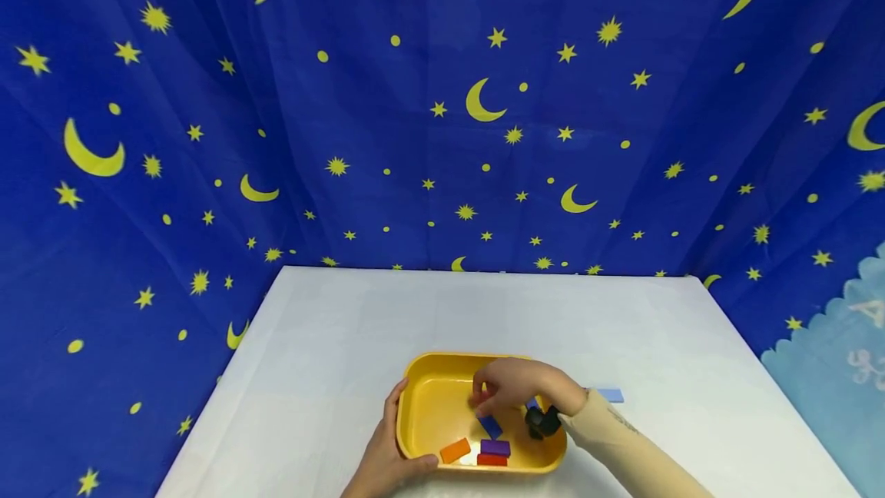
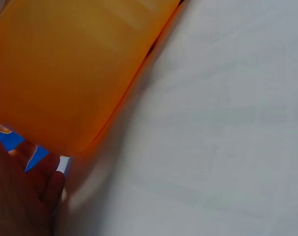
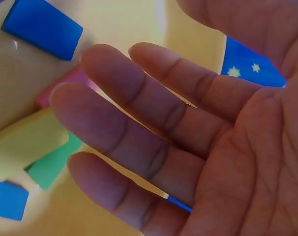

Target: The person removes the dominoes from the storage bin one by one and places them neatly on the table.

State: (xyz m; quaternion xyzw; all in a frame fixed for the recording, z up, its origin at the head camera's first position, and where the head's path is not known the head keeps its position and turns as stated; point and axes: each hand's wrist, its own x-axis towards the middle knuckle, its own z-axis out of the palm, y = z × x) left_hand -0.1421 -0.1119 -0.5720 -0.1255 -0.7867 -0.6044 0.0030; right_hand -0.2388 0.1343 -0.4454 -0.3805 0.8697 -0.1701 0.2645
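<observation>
A yellow plastic tub (image 1: 429, 406) stands on the white table. My left hand (image 1: 387, 444) grips its left end, thumb on the front rim and fingers along the side; the tub's orange-lit wall (image 2: 80, 73) fills much of the left wrist view. My right hand (image 1: 515, 384) reaches down into the tub, fingers loosely extended in the right wrist view. Close to the fingertips is a red block (image 1: 484, 396), partly hidden. Nearby in the tub lie a blue block (image 1: 490, 427), a purple block (image 1: 495, 448), a red block beneath it and an orange block (image 1: 455, 450).
A light blue block (image 1: 611, 395) lies on the table right of the tub. Yellow (image 3: 31, 140) and green (image 3: 53, 164) blocks show in the right wrist view. A black wrist device (image 1: 541, 423) hides part of the tub. A star-patterned blue curtain (image 1: 429, 137) hangs behind the table.
</observation>
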